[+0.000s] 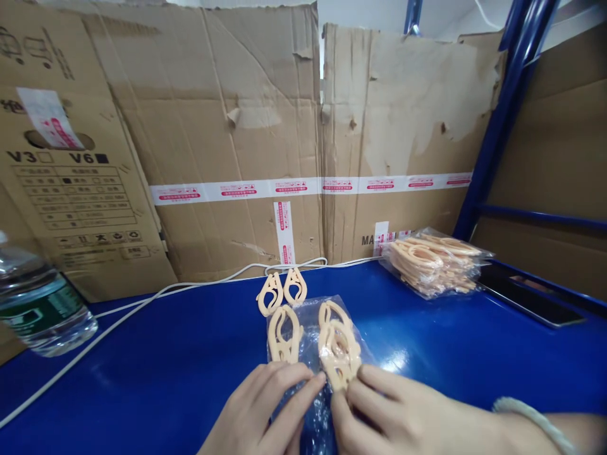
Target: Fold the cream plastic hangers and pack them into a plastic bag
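A clear plastic bag [310, 335] lies on the blue tabletop between my hands. Peach plastic looped pieces, which look like folding hangers, are in or against it: one piece [284, 332] at the left, and overlapping pieces [339, 347] at the right. My left hand [268, 407] is closed on the bag's near edge, just below the left piece. With finger and thumb, my right hand [379, 407] pinches the near end of the right-hand pieces. The bag's mouth is partly hidden by my fingers. Two loose looped pieces [282, 292] lie just beyond the bag.
Bagged peach pieces [429, 259] are piled at the back right, beside a dark phone [531, 294]. A water bottle [40, 303] stands at the left. A white cable [156, 297] runs along the back. Cardboard sheets [237, 139] and a blue post [493, 139] border the table.
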`<state>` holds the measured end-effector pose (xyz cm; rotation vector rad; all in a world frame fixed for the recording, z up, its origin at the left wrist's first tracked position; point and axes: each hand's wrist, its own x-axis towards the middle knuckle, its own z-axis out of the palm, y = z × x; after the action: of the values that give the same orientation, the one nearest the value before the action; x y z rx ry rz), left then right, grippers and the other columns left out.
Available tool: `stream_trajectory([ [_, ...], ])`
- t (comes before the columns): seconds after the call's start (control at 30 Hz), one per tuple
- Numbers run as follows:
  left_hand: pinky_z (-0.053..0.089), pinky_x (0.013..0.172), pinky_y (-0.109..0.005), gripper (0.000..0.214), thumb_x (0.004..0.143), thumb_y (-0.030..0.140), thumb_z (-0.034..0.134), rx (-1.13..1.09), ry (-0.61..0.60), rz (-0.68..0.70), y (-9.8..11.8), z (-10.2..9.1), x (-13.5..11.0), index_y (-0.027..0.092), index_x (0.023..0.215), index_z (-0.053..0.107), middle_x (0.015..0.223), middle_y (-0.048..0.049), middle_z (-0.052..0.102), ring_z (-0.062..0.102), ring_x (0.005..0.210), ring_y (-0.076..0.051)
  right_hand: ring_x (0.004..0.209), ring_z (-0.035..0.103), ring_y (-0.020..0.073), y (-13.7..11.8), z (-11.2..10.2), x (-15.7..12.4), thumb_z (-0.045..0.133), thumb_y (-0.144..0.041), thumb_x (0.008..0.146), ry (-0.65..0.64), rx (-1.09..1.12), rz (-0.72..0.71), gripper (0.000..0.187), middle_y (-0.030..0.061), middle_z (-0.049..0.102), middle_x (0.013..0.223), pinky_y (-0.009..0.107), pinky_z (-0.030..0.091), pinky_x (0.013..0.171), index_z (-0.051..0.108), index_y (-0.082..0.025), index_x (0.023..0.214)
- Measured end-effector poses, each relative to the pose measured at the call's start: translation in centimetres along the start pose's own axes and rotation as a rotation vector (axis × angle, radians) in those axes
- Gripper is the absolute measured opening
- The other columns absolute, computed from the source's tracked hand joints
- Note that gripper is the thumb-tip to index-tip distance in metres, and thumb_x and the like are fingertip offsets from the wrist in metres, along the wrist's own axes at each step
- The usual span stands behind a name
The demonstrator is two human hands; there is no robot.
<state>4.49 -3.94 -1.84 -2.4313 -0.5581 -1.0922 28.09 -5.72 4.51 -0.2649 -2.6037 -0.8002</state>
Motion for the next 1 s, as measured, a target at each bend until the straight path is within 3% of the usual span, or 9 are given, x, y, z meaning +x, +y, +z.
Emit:
stream_trajectory([
  [0.1, 0.057, 0.072, -0.030, 0.042, 0.082, -0.002, 0.043, 0.023, 0.007, 0.026, 0.1, -0.1, 0.2, 0.008, 0.115, 0.066, 0.101, -0.0128, 0.065, 0.062, 0.089, -0.022, 0.064, 0.053, 0.0193, 0.6, 1.7, 0.4, 0.044, -0.010, 0.093, -0.022, -0.065, 0.021, 0.027, 0.0100, 0.066, 0.090, 0.032, 0.050, 0.060, 0.070, -0.011, 0.088],
  [0.2, 0.057, 0.070, -0.029, 0.037, 0.084, -0.003, 0.044, 0.023, -0.024, 0.043, 0.2, -0.5, 0.8, 0.009, 0.109, 0.068, 0.097, -0.0104, 0.067, 0.063, 0.084, -0.020, 0.067, 0.052, 0.0197, 0.7, 2.5, 0.2, 0.045, -0.010, 0.093, 0.009, -0.029, 0.105, 0.025, 0.0122, 0.066, 0.094, 0.032, 0.048, 0.061, 0.070, -0.007, 0.090],
  [0.53, 0.056, 0.067, -0.031, 0.035, 0.078, -0.006, 0.045, -0.024, -0.079, -0.023, 0.6, -0.9, 1.4, 0.016, 0.089, 0.069, 0.096, -0.0092, 0.067, 0.063, 0.082, -0.021, 0.098, 0.052, 0.0262, 2.3, 3.2, -0.8, 0.053, -0.012, 0.092, -0.062, -0.096, 0.047, 0.022, 0.0138, 0.062, 0.116, 0.038, 0.043, 0.075, 0.071, -0.014, 0.078],
  [0.7, 0.055, 0.068, -0.032, 0.033, 0.076, -0.006, 0.048, -0.017, -0.070, -0.027, 0.5, -0.9, 1.3, 0.016, 0.088, 0.069, 0.095, -0.0084, 0.066, 0.061, 0.081, -0.021, 0.087, 0.051, 0.0218, 4.6, 1.3, 0.6, 0.054, -0.036, 0.097, 0.023, 0.298, 0.171, 0.032, 0.0112, 0.061, 0.104, 0.038, 0.044, 0.077, 0.065, -0.014, 0.076],
  [0.77, 0.054, 0.067, -0.032, 0.032, 0.075, -0.006, 0.046, -0.030, -0.050, -0.022, 0.4, -0.6, 1.1, 0.016, 0.085, 0.068, 0.095, -0.0087, 0.065, 0.060, 0.080, -0.021, 0.083, 0.051, 0.0200, 6.9, 1.6, 1.5, 0.050, -0.030, 0.099, 0.020, 0.348, 0.261, 0.028, 0.0102, 0.061, 0.096, 0.036, 0.045, 0.077, 0.065, -0.014, 0.081],
  [0.87, 0.052, 0.064, -0.031, 0.031, 0.073, -0.005, 0.044, -0.044, 0.033, -0.004, 0.4, -0.2, 0.8, 0.015, 0.080, 0.067, 0.092, -0.0090, 0.064, 0.058, 0.078, -0.020, 0.089, 0.056, 0.0204, 10.9, 4.6, 3.0, 0.047, -0.009, 0.096, -0.197, 0.258, 0.375, 0.018, 0.0109, 0.063, 0.094, 0.034, 0.048, 0.081, 0.064, -0.010, 0.101],
  [1.0, 0.051, 0.063, -0.031, 0.028, 0.073, -0.006, 0.048, -0.037, 0.018, 0.003, 0.6, -0.9, 1.2, 0.014, 0.079, 0.066, 0.088, -0.0084, 0.065, 0.058, 0.075, -0.019, 0.103, 0.058, 0.0255, 14.6, 10.2, 5.0, 0.060, 0.004, 0.079, -0.317, 0.248, 0.305, 0.038, 0.0155, 0.066, 0.111, 0.038, 0.048, 0.090, 0.063, -0.010, 0.115],
])
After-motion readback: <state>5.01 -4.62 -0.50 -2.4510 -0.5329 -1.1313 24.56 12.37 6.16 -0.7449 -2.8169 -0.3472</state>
